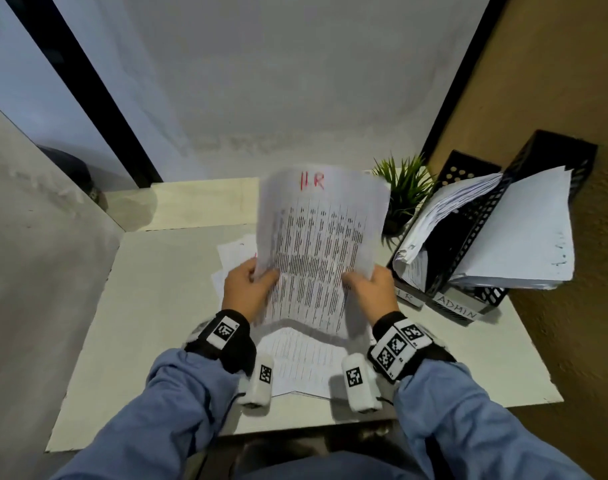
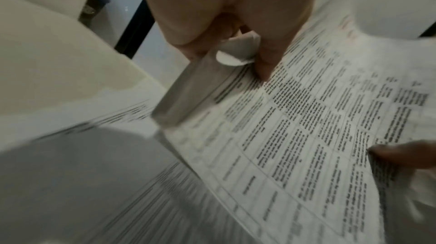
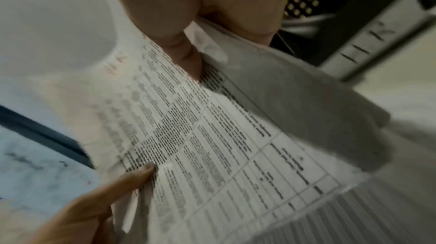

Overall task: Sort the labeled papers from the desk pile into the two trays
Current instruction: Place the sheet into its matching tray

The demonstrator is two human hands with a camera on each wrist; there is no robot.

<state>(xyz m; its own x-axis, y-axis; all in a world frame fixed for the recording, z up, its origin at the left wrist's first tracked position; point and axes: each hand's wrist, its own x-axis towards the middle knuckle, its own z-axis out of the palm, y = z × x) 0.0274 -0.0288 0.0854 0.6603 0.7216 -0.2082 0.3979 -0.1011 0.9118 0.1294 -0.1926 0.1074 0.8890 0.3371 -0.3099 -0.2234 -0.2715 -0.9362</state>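
A printed sheet (image 1: 316, 244) with "HR" in red at its top is held up over the desk, curved and blurred. My left hand (image 1: 257, 277) pinches its lower left edge and my right hand (image 1: 359, 280) pinches its lower right edge. In the left wrist view my left hand (image 2: 257, 61) has its thumb on the sheet (image 2: 306, 126). In the right wrist view my right hand (image 3: 188, 61) clamps the sheet (image 3: 212, 136) with its thumb. The desk pile (image 1: 302, 365) lies under the hands. Two black mesh trays stand at the right, the HR tray (image 1: 462, 216) and the ADMIN tray (image 1: 545, 157), both holding papers.
A small green potted plant (image 1: 404, 192) stands behind the sheet, left of the trays. The white desk (image 1: 164, 306) ends at a grey wall at the back and a brown wall (image 1: 555, 81) at the right. The HR tray's label (image 3: 368, 42) shows close to my right hand.
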